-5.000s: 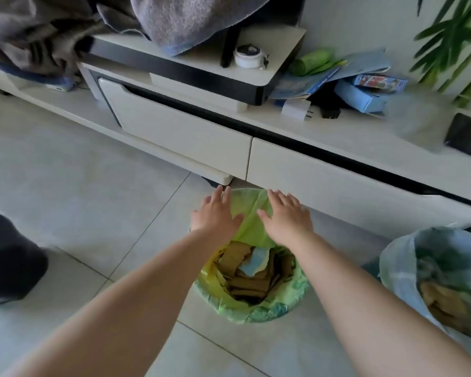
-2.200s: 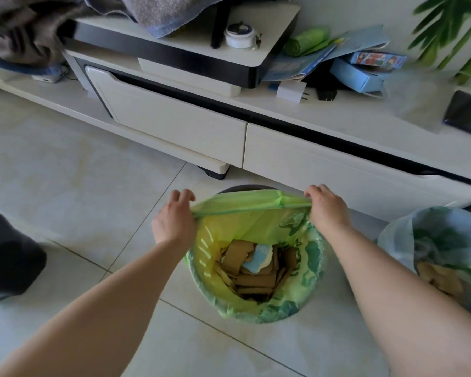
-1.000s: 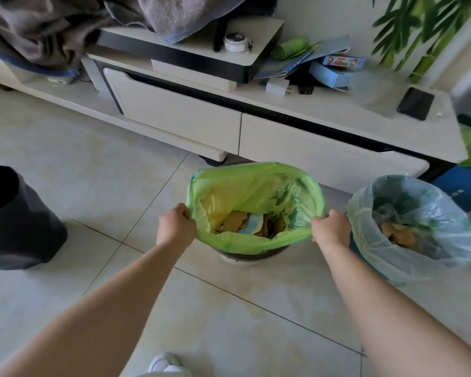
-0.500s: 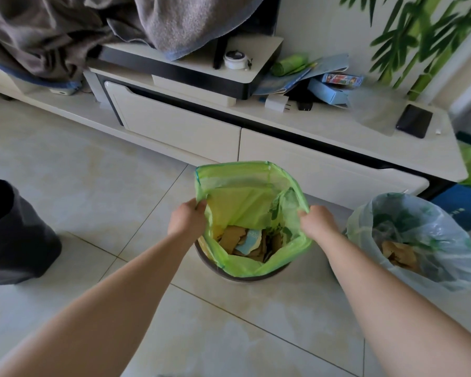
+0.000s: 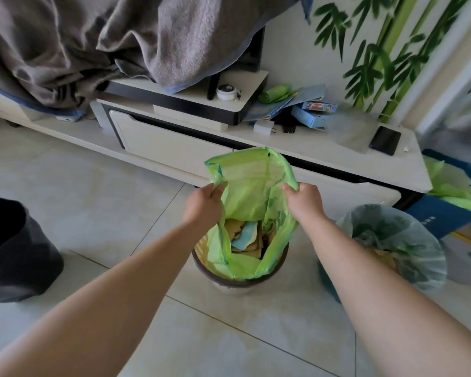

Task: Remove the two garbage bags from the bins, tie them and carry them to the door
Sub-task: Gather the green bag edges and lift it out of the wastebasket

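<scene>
A green garbage bag stands partly lifted out of a round bin with a dark rim on the floor. Cardboard scraps and a blue scrap lie inside it. My left hand grips the bag's left top edge and my right hand grips its right top edge. The bag's mouth is pulled upward and narrowed between them. To the right, a pale translucent garbage bag lines a second bin, open, with brown scraps inside.
A low white TV cabinet runs behind the bins, with boxes, a charger and a phone on top. Grey cloth drapes over its left part. A dark bin stands at the left, a blue box at the right.
Both hands have risen and come closer together, drawing the green bag higher out of the bin and narrowing its mouth. The view has tilted up slightly.
</scene>
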